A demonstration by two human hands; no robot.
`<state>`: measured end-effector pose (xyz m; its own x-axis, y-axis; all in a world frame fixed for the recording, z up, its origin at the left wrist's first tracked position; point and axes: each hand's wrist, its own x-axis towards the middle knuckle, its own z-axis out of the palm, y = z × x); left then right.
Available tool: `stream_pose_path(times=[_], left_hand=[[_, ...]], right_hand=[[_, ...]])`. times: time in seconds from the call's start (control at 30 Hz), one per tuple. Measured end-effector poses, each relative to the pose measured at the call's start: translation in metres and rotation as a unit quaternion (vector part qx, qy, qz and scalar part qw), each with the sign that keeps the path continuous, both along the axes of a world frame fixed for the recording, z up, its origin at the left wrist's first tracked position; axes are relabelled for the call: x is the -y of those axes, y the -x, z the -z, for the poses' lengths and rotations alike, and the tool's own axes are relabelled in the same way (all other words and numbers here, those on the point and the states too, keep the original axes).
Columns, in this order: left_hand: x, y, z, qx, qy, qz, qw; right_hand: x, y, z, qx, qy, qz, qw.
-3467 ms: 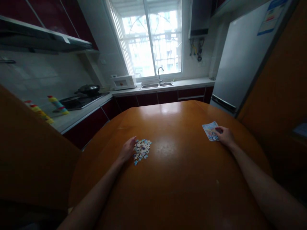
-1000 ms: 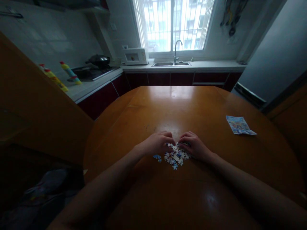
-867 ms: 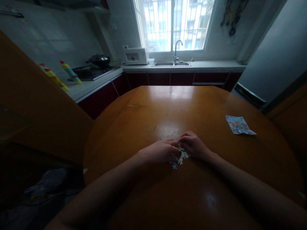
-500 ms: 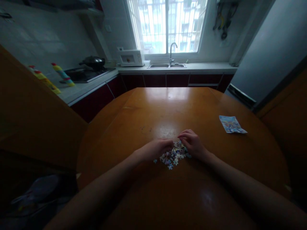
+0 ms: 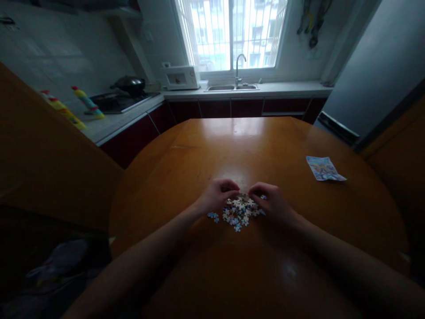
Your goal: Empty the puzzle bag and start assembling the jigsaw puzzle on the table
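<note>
A heap of small jigsaw puzzle pieces (image 5: 238,212) lies on the wooden table (image 5: 186,177), some pale side up, others printed in blue and mixed colours. At the heap's far left edge, my left hand (image 5: 217,194) has its thumb and fingers curled together in a pinch. My right hand (image 5: 270,199) faces it from the right, its fingertips also drawn together over the heap's far edge. The fingertips are a small gap apart. Whatever sits in either pinch is too small to make out. A few blue puzzle pieces (image 5: 213,216) rest just left of the heap.
A creased printed sheet (image 5: 323,169) lies on the table's right side. Beyond the table runs a counter with a sink (image 5: 230,88), a white microwave (image 5: 181,78) and a stove with a dark pan (image 5: 130,84). Yellow bottles (image 5: 86,103) stand at the left.
My left hand has moved up and away from the heap's left side, uncovering more pieces and the blue ones beside it. My right hand has shifted slightly, and the camera view has moved a little.
</note>
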<state>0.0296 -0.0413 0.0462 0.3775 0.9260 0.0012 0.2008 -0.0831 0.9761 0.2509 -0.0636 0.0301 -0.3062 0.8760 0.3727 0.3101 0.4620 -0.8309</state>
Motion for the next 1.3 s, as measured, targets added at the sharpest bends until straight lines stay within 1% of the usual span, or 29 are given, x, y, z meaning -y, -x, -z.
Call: stream_pose_path(times=[0.07, 0.13, 0.27, 0.33, 0.43, 0.5, 0.57, 0.6, 0.67, 0.73, 0.77, 0.8, 0.87, 0.93, 1.03, 1.1, 1.2, 1.23, 1.3], left_hand=[[-0.001, 0.001, -0.002, 0.013, 0.011, -0.013, 1.000], [0.002, -0.001, -0.001, 0.015, 0.008, -0.013, 1.000], [0.009, -0.007, 0.002, 0.013, 0.031, 0.033, 0.999], [0.011, -0.009, 0.002, 0.013, 0.046, 0.052, 0.998], [0.008, -0.005, 0.000, -0.008, 0.059, 0.064, 0.996], [0.001, 0.004, -0.003, -0.047, 0.044, 0.051, 0.997], [-0.008, 0.020, -0.008, -0.110, 0.009, 0.043, 0.993], [-0.012, 0.029, -0.011, -0.147, -0.005, 0.055, 0.988], [-0.021, 0.047, -0.016, -0.208, 0.000, 0.098, 0.973], [-0.026, 0.060, -0.019, -0.267, 0.022, 0.141, 0.953], [-0.027, 0.064, -0.019, -0.296, 0.031, 0.153, 0.942], [-0.027, 0.066, -0.019, -0.322, 0.037, 0.157, 0.933], [-0.027, 0.068, -0.016, -0.361, 0.033, 0.145, 0.921], [-0.026, 0.068, -0.013, -0.395, 0.009, 0.119, 0.911], [-0.026, 0.068, -0.012, -0.435, -0.021, 0.092, 0.895], [-0.026, 0.069, -0.013, -0.432, -0.016, 0.090, 0.897], [-0.026, 0.069, -0.016, -0.417, -0.010, 0.087, 0.905], [-0.026, 0.069, -0.017, -0.416, -0.011, 0.085, 0.905], [-0.027, 0.071, -0.016, -0.412, -0.015, 0.086, 0.907]], right_hand=[[0.002, 0.001, 0.000, -0.013, 0.038, -0.011, 0.999], [0.005, 0.004, 0.002, -0.020, 0.058, -0.022, 0.998], [0.008, 0.007, 0.005, -0.031, 0.074, -0.018, 0.997], [0.007, 0.006, 0.004, -0.042, 0.081, -0.038, 0.995], [0.004, 0.000, 0.001, -0.044, 0.067, -0.088, 0.993], [0.000, -0.006, -0.001, -0.028, 0.034, -0.093, 0.995], [-0.007, -0.018, -0.003, 0.016, -0.010, -0.062, 0.998], [-0.010, -0.025, -0.004, 0.051, -0.028, -0.040, 0.998], [-0.018, -0.041, -0.005, 0.140, -0.043, 0.003, 0.989], [-0.024, -0.057, -0.007, 0.230, -0.037, 0.037, 0.972], [-0.027, -0.063, -0.007, 0.268, -0.037, 0.055, 0.961], [-0.029, -0.069, -0.008, 0.302, -0.040, 0.071, 0.950], [-0.032, -0.078, -0.009, 0.355, -0.049, 0.099, 0.928], [-0.033, -0.083, -0.009, 0.391, -0.039, 0.095, 0.914], [-0.032, -0.085, -0.011, 0.417, 0.000, 0.052, 0.907], [-0.030, -0.081, -0.011, 0.410, -0.005, 0.053, 0.910], [-0.023, -0.064, -0.010, 0.336, -0.056, 0.084, 0.937], [-0.020, -0.056, -0.008, 0.300, -0.072, 0.078, 0.948], [-0.014, -0.039, -0.002, 0.241, -0.100, 0.037, 0.965]])
